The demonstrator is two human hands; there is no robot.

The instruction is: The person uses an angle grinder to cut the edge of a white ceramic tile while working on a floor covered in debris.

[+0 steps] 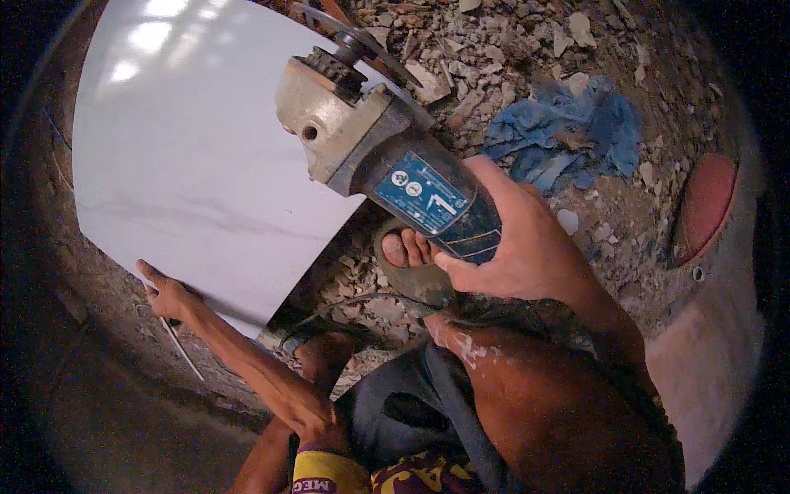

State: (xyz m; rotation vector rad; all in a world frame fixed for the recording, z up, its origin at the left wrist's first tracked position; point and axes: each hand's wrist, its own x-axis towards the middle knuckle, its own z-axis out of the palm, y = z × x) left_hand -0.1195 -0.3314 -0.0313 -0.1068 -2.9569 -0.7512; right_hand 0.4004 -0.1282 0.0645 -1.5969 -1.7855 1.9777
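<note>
My right hand [527, 239] is wrapped round the body of an angle grinder [395, 156], blue-black with a bare metal gear head. Its disc [358, 45] points away from me, seen nearly edge-on over the far right side of a large white tile [189, 148]. The glossy tile has faint grey veining and lies tilted on the ground. At its near left edge my left hand [169, 296] grips the rim, one digit on the face and the other fingers curled, partly hidden. A thin pale stick [183, 350] shows just below that hand; whether the hand holds it is unclear.
Broken rubble [469, 74] covers the ground beyond and right of the tile. A crumpled blue cloth [568, 132] lies on it. Close under the grinder is my sandalled foot [411, 255], with a dark cable [346, 305] nearby. A reddish rounded object [708, 206] is at the far right.
</note>
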